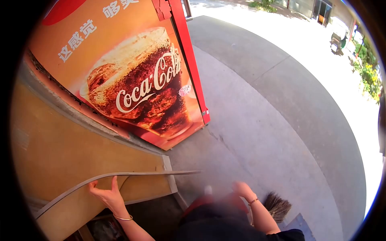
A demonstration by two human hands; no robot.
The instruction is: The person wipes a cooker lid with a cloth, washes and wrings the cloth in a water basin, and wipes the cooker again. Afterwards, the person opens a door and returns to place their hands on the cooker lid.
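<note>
My left hand (107, 196), with a bangle on its wrist, is at the lower left. Its thumb and a finger are spread, and their tips touch the long thin grey edge (140, 174) of a yellowish-brown surface. Nothing shows between them. My right hand (242, 190), with a bracelet, hangs low over the grey floor beside my dark clothing. Motion blurs its fingers, and whether they hold anything cannot be made out.
A red Coca-Cola cabinet (132, 80) stands ahead at the upper left. Bristles of a broom (276, 207) lie near my right forearm, by a bluish-grey flat piece (300, 228). Sunlit ground, yellow-flowered plants (369, 78) and a parked vehicle (337, 43) appear at the upper right.
</note>
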